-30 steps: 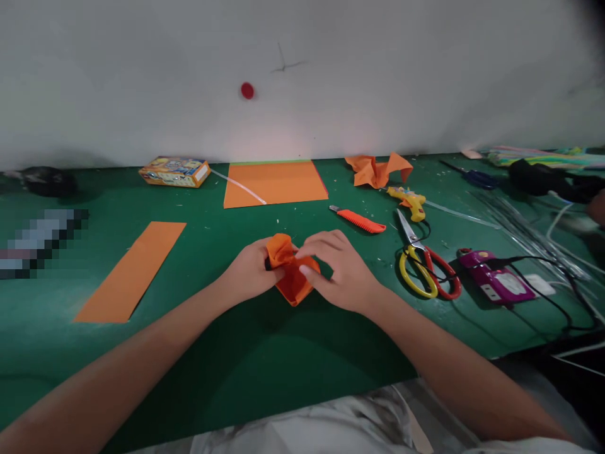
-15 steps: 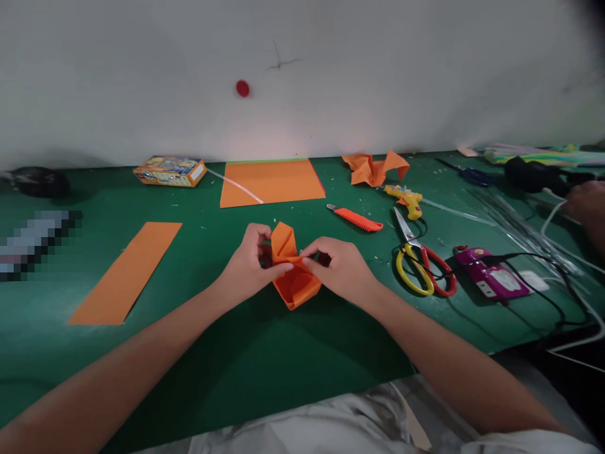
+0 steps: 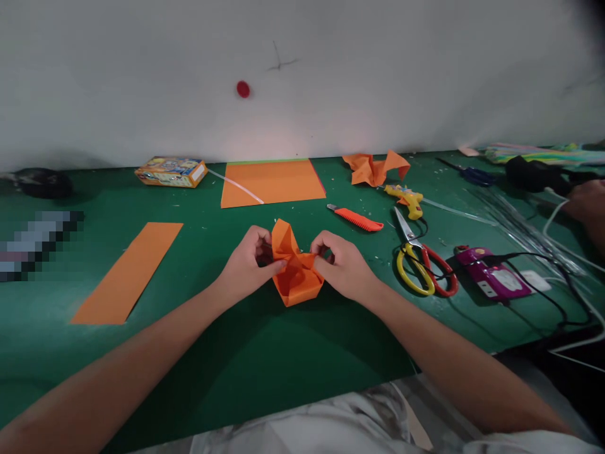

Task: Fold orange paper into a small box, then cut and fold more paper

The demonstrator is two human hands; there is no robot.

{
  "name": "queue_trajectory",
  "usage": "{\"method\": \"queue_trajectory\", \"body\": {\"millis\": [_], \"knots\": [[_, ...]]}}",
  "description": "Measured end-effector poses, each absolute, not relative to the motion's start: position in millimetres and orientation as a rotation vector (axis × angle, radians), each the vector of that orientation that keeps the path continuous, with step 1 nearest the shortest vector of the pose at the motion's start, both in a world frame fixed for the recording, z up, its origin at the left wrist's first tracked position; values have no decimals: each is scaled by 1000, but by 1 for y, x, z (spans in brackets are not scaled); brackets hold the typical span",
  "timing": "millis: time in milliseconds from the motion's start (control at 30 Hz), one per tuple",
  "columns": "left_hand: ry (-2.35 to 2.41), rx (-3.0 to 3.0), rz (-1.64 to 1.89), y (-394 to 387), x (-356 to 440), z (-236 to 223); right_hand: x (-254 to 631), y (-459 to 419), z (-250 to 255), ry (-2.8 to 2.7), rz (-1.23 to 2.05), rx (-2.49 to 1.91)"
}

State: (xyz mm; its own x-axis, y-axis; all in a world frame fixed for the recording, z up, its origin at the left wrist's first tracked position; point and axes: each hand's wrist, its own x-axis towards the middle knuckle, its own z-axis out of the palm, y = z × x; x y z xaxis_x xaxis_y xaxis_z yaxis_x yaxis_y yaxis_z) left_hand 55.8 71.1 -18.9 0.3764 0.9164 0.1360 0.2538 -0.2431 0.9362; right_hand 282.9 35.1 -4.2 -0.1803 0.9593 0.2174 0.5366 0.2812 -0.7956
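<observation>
A folded orange paper shape [image 3: 297, 284], like an open box with one tall flap standing at its far left, is held between my hands above the green table. My left hand [image 3: 253, 258] pinches its left side, thumb on the inside and fingers behind the flap. At the right corner, my right hand [image 3: 343, 265] grips the paper edge between thumb and fingers. The fingertips behind the paper are partly hidden. Beyond my right hand lies an orange utility knife [image 3: 357, 218], apart from it.
To the left lies an orange paper strip [image 3: 130, 271]; orange sheets [image 3: 274, 186] and a small box [image 3: 171, 171] sit near the wall. Rightward are crumpled orange paper [image 3: 373, 169], a yellow glue gun [image 3: 407, 198], scissors [image 3: 420, 261], a purple power strip [image 3: 491, 274] with cables, and another person's hand [image 3: 588, 202].
My right hand has shifted slightly right, drawing its side of the paper outward. The folded shape is now wider, with more of its inside showing. The left hand stays nearly in place.
</observation>
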Motion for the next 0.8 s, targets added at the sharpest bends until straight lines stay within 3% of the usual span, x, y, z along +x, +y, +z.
{"method": "queue_trajectory", "body": {"millis": [200,400,667,800], "knots": [[1011,1622,901,73,58,-17,283,38,-9,-1872,797,-1187],[1079,1745,784,69,60,-11,281,37,-10,-1888,1055,-1064],[1305,1656,1060,65,60,-14,275,37,-14,-1683,1172,-1078],[1303,1743,978,67,59,-10,275,40,-16,-1517,1214,-1074]]}}
